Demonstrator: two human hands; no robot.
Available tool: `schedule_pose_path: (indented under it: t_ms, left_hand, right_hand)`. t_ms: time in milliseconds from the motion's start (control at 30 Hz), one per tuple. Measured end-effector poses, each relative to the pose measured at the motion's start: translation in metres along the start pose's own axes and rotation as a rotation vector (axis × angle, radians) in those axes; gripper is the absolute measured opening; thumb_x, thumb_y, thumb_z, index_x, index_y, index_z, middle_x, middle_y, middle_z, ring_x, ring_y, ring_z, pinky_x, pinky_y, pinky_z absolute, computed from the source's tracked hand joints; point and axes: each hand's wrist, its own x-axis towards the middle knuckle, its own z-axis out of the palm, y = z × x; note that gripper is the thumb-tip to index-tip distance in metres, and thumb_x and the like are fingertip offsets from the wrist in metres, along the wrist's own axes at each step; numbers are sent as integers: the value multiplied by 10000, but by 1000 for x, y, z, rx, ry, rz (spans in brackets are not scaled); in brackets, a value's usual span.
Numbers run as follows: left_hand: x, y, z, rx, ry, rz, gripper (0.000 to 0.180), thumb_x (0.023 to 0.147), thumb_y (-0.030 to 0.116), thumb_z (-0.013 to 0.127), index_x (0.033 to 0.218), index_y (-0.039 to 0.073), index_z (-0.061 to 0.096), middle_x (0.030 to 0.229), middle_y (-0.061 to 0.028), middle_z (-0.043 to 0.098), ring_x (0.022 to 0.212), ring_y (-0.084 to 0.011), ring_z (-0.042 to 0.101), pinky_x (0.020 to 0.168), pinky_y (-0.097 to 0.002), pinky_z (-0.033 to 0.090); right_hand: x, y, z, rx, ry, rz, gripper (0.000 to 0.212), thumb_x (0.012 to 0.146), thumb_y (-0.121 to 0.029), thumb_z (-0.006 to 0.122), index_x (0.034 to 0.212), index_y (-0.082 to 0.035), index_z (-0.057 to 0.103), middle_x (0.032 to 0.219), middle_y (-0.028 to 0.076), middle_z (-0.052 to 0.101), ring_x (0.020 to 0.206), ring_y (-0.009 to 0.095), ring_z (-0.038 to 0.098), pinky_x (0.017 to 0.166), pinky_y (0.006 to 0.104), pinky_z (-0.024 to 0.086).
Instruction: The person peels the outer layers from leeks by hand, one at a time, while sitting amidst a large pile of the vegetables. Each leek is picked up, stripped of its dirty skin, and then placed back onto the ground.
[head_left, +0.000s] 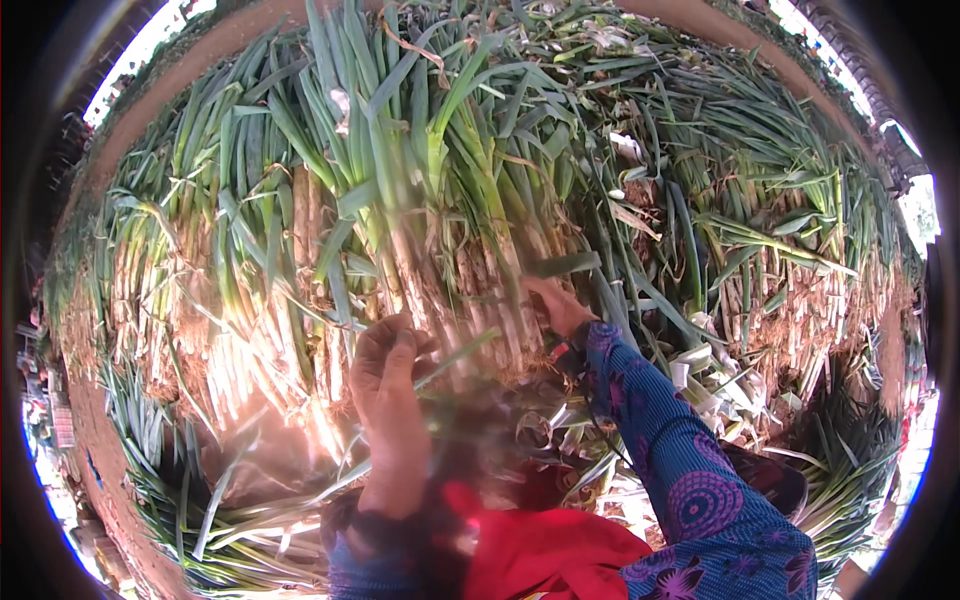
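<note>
Long green onions with white stalks and root ends (505, 325) stand in a thick bundle in front of me, leaves upward. My right hand (557, 305) reaches in from the right, its fingers closed against the stalks at the bundle's right side; the fingertips are partly hidden. A dark green leaf piece (565, 265) lies just above it. Before the bundle, left of the middle, my left hand (390, 375) is raised with thumb and fingers curled together. A blurred green leaf strip (458, 360) slants beside its fingers; whether they hold it is unclear.
More green onions (240, 330) stand in rows at the left, and another pile (790, 290) rises at the right. Peeled leaf scraps (700, 375) lie between them. Loose onions (250, 545) lie low at the left. Red cloth (550, 550) covers my lap.
</note>
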Motion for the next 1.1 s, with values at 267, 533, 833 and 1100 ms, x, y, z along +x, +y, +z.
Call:
schedule_pose_path:
  t_ms: [267,533,833,1100]
  left_hand:
    - [1,-1,-7,7,0,-14,178,923,123,535,1078,43,573,909,-38,621,801,-123,631,650,-224,474]
    - [-7,-7,-2,-6,-121,41,177,920,145,550,1064,56,603,865,-24,625,768,-127,641,625,-233,478]
    - [-16,-35,12,81,-184,-2,190,903,165,573,1034,30,594,817,-35,629,738,-134,647,568,-245,469]
    - [-22,-62,37,256,-403,-198,213,916,260,575,1011,70,586,807,-19,613,731,-133,640,552,-272,463]
  right_hand:
    - [-74,-25,52,401,47,3,261,907,-248,568,1039,-24,540,969,74,578,814,150,571,637,283,477]
    - [-160,-30,8,1048,-700,197,426,954,-343,498,1217,-11,449,874,55,522,735,141,530,654,302,525]
    - [-250,26,0,863,-258,250,328,961,-317,487,1173,-71,529,798,47,559,578,148,522,470,313,482]
    - [-327,47,-12,421,153,326,305,970,-282,492,1168,-52,522,796,71,580,534,128,518,443,246,470]
